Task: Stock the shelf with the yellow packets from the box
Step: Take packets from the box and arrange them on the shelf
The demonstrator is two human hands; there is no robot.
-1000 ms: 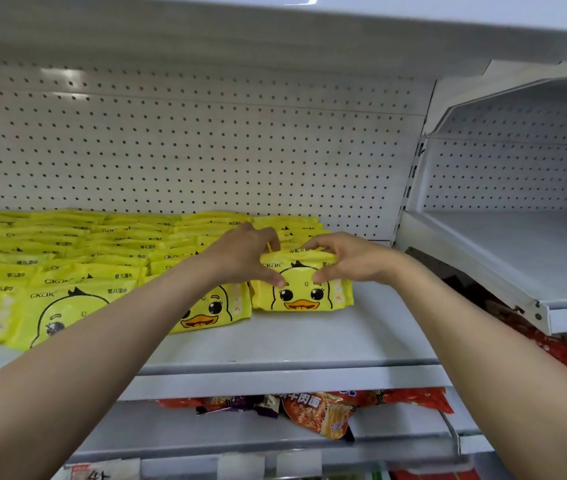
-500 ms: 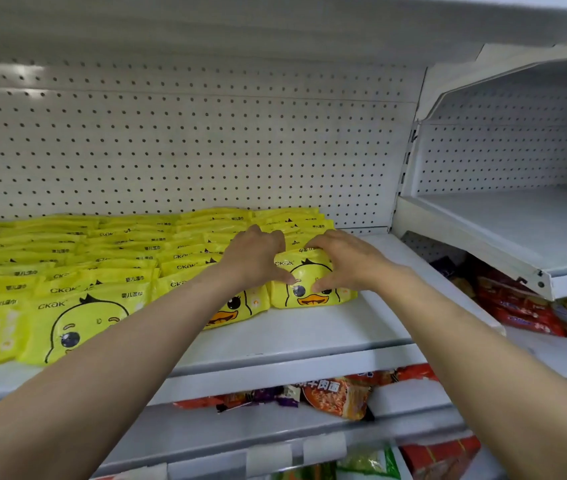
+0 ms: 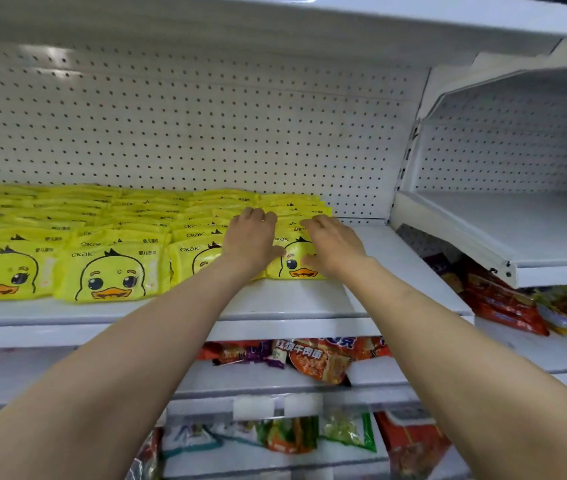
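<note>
White pegboard backs the shelf [image 3: 309, 299], where yellow packets [image 3: 109, 271] lie in overlapping rows from its left end, duck faces forward so shoppers can read them. At the rows' right end, the left hand [image 3: 252, 237] rests flat, fingers straight, on the front packet [image 3: 294, 263], apparently pressing it into line. The right hand [image 3: 332, 242], also flat, steadies its right edge. Bare shelf remains toward the right corner. No box shows.
</note>
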